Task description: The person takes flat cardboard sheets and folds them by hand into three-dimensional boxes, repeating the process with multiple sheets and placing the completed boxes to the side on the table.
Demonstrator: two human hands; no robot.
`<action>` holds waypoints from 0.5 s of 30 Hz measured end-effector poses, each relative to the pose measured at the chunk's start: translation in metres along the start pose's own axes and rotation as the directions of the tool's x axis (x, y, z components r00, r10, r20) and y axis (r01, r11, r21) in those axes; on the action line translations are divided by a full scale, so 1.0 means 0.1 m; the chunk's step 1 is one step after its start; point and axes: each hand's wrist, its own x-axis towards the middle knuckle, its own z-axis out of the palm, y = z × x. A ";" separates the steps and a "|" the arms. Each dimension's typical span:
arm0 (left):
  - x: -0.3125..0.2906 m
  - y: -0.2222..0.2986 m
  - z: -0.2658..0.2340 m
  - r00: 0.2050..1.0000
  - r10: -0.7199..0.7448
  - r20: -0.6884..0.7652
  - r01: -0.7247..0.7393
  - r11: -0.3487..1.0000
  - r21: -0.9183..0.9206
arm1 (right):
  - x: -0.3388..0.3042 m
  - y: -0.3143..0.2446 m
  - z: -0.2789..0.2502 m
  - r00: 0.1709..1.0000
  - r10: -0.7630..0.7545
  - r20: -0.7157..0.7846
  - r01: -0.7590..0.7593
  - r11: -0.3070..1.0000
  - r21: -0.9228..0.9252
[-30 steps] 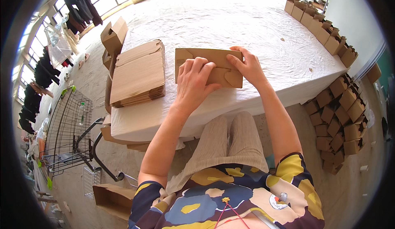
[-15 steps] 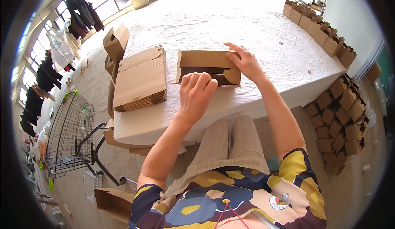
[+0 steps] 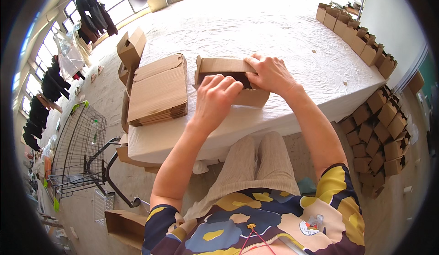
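Note:
A brown cardboard box point(image 3: 252, 99), open at the top, is at the near side of the white-covered table, its dark inside partly showing. My left hand point(image 3: 213, 94) has its fingers curled over the box's left part, with the fingertips hidden inside or behind the wall. At the box's right end, my right hand point(image 3: 270, 74) is closed round the far corner, thumb inward and fingers on the upper edge. A stack of flat folded cardboard point(image 3: 157, 90) lies just left of the box.
The white cloth point(image 3: 302, 40) covers a big table. Folded boxes stand in a row point(image 3: 340, 26) along its far right edge. More boxes are piled point(image 3: 377, 131) on the floor at right. Left are an upright open carton point(image 3: 131, 46), a wire cart point(image 3: 77, 149) and hanging dark clothes point(image 3: 93, 12).
My right hand has gone from resting with fingers spread to gripping the box's right end. The box has tipped so that more of its near wall shows.

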 end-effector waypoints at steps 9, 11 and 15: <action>0.17 -0.02 -0.05 0.997 -0.030 0.065 0.037 0.993 -0.108 | 0.14 0.39 -0.07 0.940 0.333 -0.079 -0.281 0.881 0.382; 0.22 0.00 -0.03 0.995 -0.058 0.087 0.069 0.989 -0.128 | 0.12 0.46 -0.04 0.899 0.408 -0.160 -0.316 0.855 0.411; 0.24 -0.02 0.01 0.996 -0.022 0.083 0.031 0.994 -0.106 | 0.03 -0.05 -0.29 0.947 0.288 -0.141 -0.267 0.952 0.150</action>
